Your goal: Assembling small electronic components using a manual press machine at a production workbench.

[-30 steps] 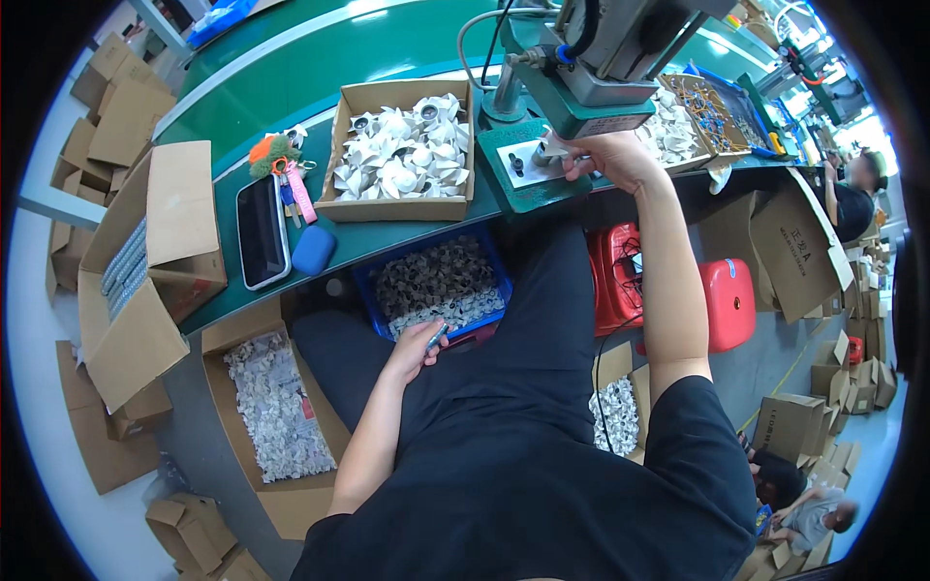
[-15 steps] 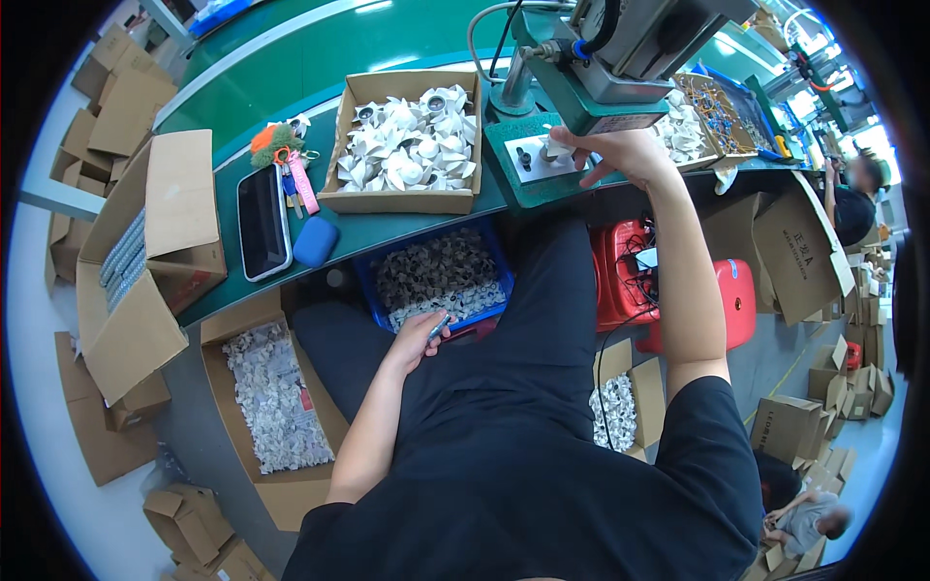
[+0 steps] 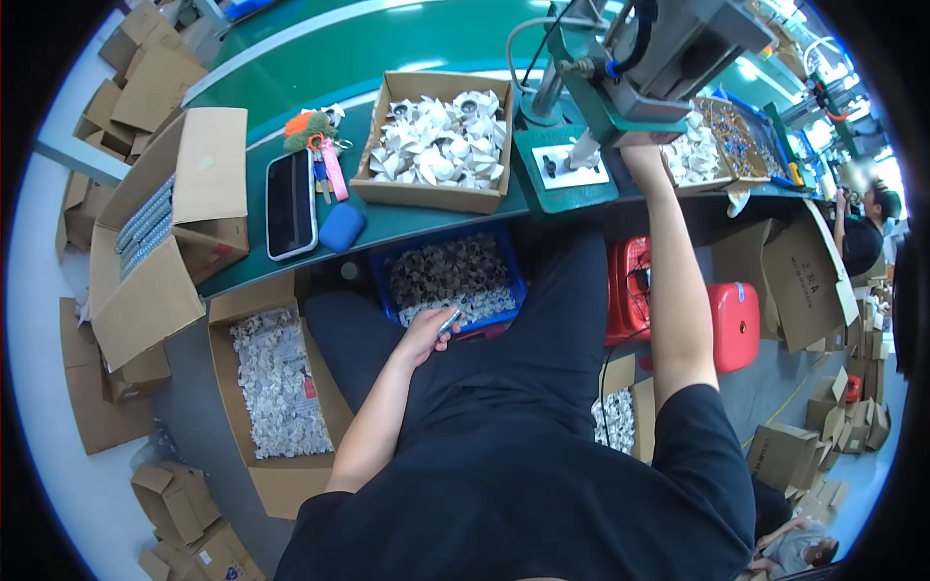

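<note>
My left hand (image 3: pixel 424 335) rests over my lap, its fingers closed around a small silvery rod-like piece (image 3: pixel 449 321). Just past it is a blue bin (image 3: pixel 524 290) of small dark and pale parts. My right arm reaches forward to the bench press (image 3: pixel 635 116); my right hand (image 3: pixel 641 167) is mostly hidden behind the press head, its fingers out of sight. On the press's green base (image 3: pixel 567 201), a white plate (image 3: pixel 584 176) carries a dark round fitting (image 3: pixel 550 168). Beside that fitting, a white part (image 3: pixel 585 153) stands under the press head.
A carton (image 3: pixel 426 197) of white finned parts stands left of the press. Further left lie a phone (image 3: pixel 291 205), keys (image 3: pixel 323 176) and a blue case (image 3: pixel 342 227). An open carton (image 3: pixel 145 300) holds silvery rods. Red stools (image 3: pixel 733 327) are at the right; co-workers sit beyond.
My right hand has moved away from the white part on the plate and behind the press head. The left hand keeps its hold. The view has shifted slightly.
</note>
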Demonstrator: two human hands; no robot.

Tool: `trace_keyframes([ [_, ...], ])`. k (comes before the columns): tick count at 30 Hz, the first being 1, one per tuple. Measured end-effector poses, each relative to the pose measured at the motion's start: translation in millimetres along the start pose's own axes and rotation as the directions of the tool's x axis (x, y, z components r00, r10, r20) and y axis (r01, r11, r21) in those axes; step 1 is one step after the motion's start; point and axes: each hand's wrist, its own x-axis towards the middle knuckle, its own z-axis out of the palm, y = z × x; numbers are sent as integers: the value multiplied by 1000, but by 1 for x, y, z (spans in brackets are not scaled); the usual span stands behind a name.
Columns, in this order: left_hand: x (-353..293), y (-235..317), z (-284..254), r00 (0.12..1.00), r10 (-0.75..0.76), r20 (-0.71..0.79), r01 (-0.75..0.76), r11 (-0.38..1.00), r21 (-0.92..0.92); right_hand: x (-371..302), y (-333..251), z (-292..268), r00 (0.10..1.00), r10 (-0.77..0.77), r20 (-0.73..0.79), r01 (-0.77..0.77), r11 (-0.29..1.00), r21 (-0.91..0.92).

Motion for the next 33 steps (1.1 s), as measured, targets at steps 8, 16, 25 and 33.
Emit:
trace_keyframes([
  [8,-6,-19,-5,999,31,-28,-31,999,-16,-52,-167,-52,983,-108,149,43,921,386],
  [16,-12,-9,-2,996,-6,-86,0,997,-72,-59,-248,-8,841,-483,-245,535,812,235],
  [25,-54,33,27,936,175,305,-66,939,-337,-97,-284,-54,795,-477,374,192,783,591],
  [33,-57,70,70,831,261,491,-178,961,-210,-143,-251,-45,680,-471,562,-94,704,704],
])
